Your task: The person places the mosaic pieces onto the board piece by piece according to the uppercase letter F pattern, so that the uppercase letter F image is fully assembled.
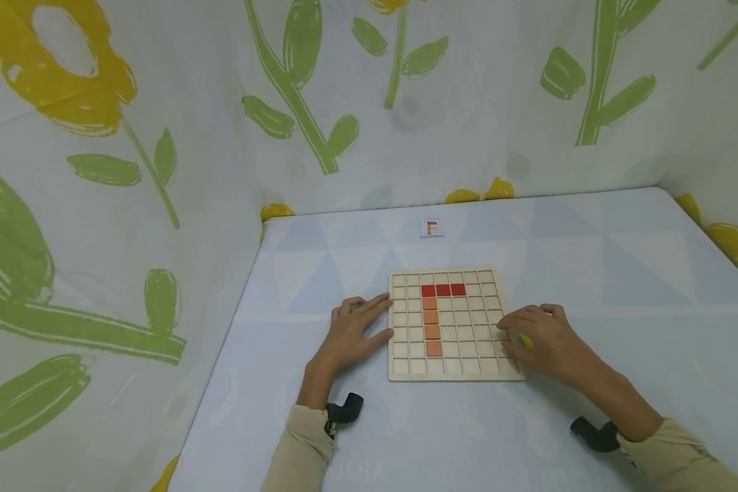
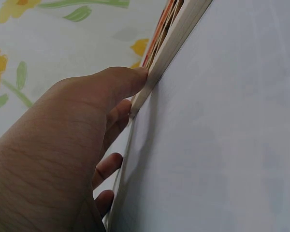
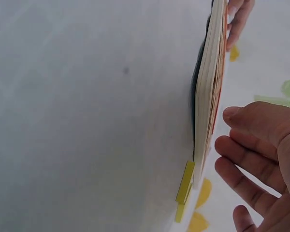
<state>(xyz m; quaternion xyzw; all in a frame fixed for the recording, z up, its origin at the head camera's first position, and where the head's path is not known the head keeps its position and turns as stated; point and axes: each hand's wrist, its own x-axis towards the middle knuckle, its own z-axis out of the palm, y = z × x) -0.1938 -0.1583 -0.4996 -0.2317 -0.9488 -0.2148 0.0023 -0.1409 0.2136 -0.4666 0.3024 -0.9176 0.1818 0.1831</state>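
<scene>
A square wooden grid board [image 1: 476, 348] lies flat on the table. Three red tiles [image 1: 443, 290] form a row near its top, and a column of several orange tiles [image 1: 430, 317] runs down from the row's left end. My left hand [image 1: 352, 333] has its fingers spread, with thumb and fingertips touching the board's left edge. Over the right edge hovers my right hand [image 1: 544, 342], fingers loosely bent and apart, nothing visible between them in the right wrist view. Yellow tiles [image 3: 185, 182] lie on the table by that edge, partly hidden by the hand in the head view.
Behind the board lies a small printed card [image 1: 432, 228] showing a coloured grid pattern. The pale table [image 1: 270, 424] meets hanging flowered cloth [image 1: 203, 137] at the back and the sides. A black wrist device [image 1: 346, 408] sits on each forearm.
</scene>
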